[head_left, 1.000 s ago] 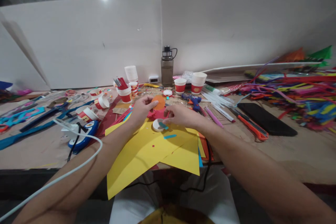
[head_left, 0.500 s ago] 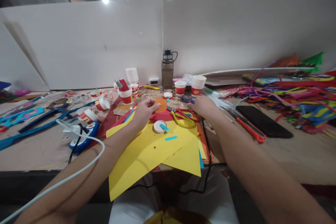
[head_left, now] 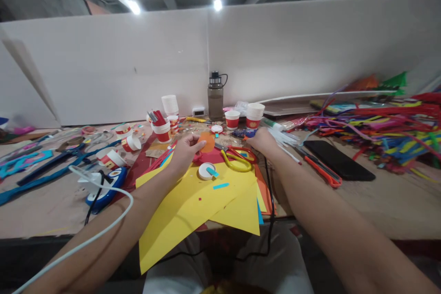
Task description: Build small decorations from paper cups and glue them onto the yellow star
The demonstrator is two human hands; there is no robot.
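My left hand (head_left: 189, 150) pinches an orange paper disc (head_left: 207, 142) by its left edge, above the yellow paper sheets (head_left: 179, 211). Farther right, my right hand (head_left: 261, 141) reaches down with curled fingers beside a dark blue object (head_left: 243, 133). The back of the hand hides its fingertips and whatever is in them. Between the hands lie scissors with yellow handles (head_left: 237, 164) and red handles (head_left: 248, 152) close by. A shallow white round piece (head_left: 204, 172) with a blue strip (head_left: 212, 172) on it rests on the yellow paper, near a loose blue strip (head_left: 221, 186).
Paper cups (head_left: 232, 121) and a water bottle (head_left: 215, 101) stand at the back. A black phone (head_left: 339, 160), an orange cutter (head_left: 324, 172) and many pipe cleaners (head_left: 386, 124) are on the right. A white cable (head_left: 103, 229) crosses my left forearm; a black cord (head_left: 271, 197) hangs over the table edge.
The view has shifted slightly, so the table things appear a little lower and farther left. My left hand still holds the orange disc. My right hand stays by the dark blue object.
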